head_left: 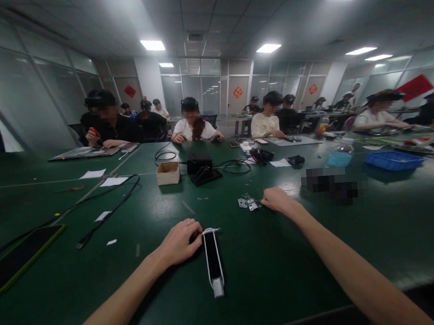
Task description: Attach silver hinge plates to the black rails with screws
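A slim black device with a white looped frame [213,257] lies on the green table, a pale block at its near end and a thin metal pin across its far end. My left hand [181,241], wearing a ring, has its fingers curled and gripping the device's far left corner. Farther off to the right, my right hand [277,199] is closed, its fingertips pinched together beside a small pile of metal plates and tiny parts [251,204]. Whatever those fingertips hold, if anything, is too small to make out.
On the green table [167,304] stand a cardboard box [168,174], a black adapter [199,162], a clear tub [340,155] and a blue tray [394,160]. Black cables [112,209] and a green-edged black phone-like slab [23,259] lie left. Several people sit working opposite.
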Tool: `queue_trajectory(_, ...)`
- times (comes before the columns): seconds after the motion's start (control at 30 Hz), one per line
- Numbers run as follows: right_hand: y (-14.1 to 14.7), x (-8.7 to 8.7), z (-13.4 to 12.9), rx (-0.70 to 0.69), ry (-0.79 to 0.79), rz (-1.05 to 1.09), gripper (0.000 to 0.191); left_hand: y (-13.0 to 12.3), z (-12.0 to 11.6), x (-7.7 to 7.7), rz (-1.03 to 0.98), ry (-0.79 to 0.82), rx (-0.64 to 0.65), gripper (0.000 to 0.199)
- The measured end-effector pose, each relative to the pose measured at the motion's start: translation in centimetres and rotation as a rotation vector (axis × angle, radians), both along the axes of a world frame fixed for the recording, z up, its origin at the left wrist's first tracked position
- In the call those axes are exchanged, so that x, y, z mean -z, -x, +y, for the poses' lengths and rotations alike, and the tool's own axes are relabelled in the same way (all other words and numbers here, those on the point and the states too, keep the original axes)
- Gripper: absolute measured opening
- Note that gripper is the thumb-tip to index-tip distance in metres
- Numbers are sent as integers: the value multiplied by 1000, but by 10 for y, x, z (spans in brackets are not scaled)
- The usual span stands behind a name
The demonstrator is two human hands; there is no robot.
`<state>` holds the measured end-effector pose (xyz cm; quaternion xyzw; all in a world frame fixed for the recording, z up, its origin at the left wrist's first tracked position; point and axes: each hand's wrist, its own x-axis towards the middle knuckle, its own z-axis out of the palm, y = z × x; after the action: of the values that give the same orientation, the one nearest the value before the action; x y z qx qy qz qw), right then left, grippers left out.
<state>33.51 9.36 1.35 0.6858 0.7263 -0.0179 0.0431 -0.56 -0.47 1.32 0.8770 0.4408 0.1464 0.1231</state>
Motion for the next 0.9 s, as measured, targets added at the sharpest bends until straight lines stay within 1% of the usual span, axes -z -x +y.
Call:
queue_trajectory(0.13, 3, 2, -1, 17, -46, -12, 32, -1, 0, 0, 0, -17, 13, 17)
queue_trajectory(0.3, 4, 3, -2, 30, -116, 18, 31, -2, -1, -2, 12, -26, 9, 17)
queue_trajectory(0.4, 8, -1, -5, 7, -177, 58, 29, -2, 0, -2, 16, -20, 8, 16)
queue_trajectory(0.5, 17, -9, -12, -58, -248, 115, 25, -1, 1, -1, 15, -10, 6, 16)
queue_trajectory(0.57, 29, -13, -20, -135, -281, 158, 21, 0, 1, 0, 16, -8, 9, 16)
queue_trajectory(0.63, 45, -12, -30, -267, -310, 224, 14, 0, 1, 1, 17, -9, 15, 18)
queue_trajectory(0.67, 54, -9, -36, -358, -330, 275, 10, 0, 1, 1, 18, -11, 18, 18)
queue_trajectory(0.73, 73, -2, -47, -601, -409, 452, 6, 0, 1, 2, 22, -21, 15, 18)
queue_trajectory(0.8, 91, 7, -58, -767, -461, 610, 5, 0, 0, 2, 27, -36, 8, 17)
queue_trajectory(0.83, 98, 11, -63, -805, -462, 666, 5, 0, 0, 3, 29, -48, 3, 16)
queue_trajectory(0.9, 107, 17, -69, -813, -422, 740, 5, 0, -1, 3, 32, -56, 7, 14)
